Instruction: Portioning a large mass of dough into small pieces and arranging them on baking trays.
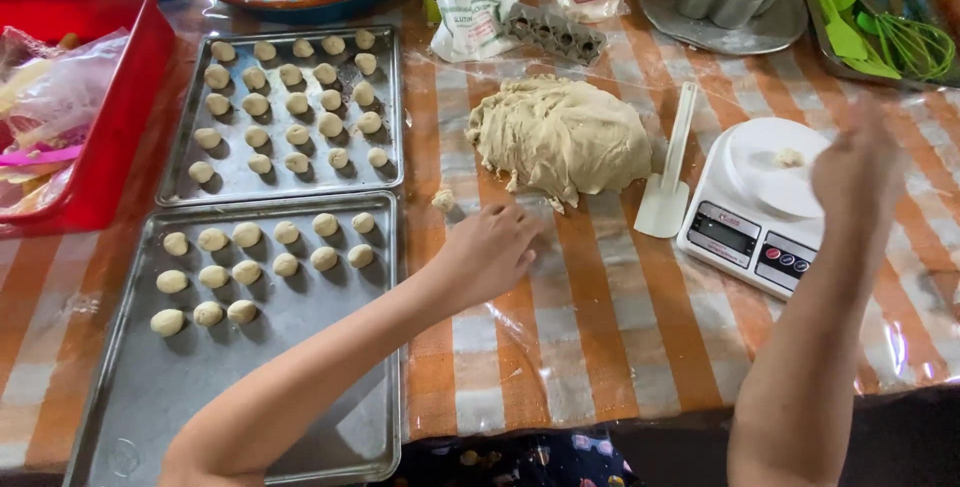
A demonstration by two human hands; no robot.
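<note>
Working the dough: a person portions a pale dough mound (560, 137) on a plastic-covered checked table (600, 317).
Left hand (487, 250): palm down, fingers curled, pressed on the plastic — whether it covers a piece I cannot tell.
Right hand (853, 169): raised and blurred over the white kitchen scale (752, 209); grip impossible to tell.
Dough: likely soft, sticky, easily torn — best pinched at its ragged near edge, just beyond the left hand.
Stray bit (443, 200): just left of that hand.
Near tray (240, 337): rolled balls, left of the hand.
</note>
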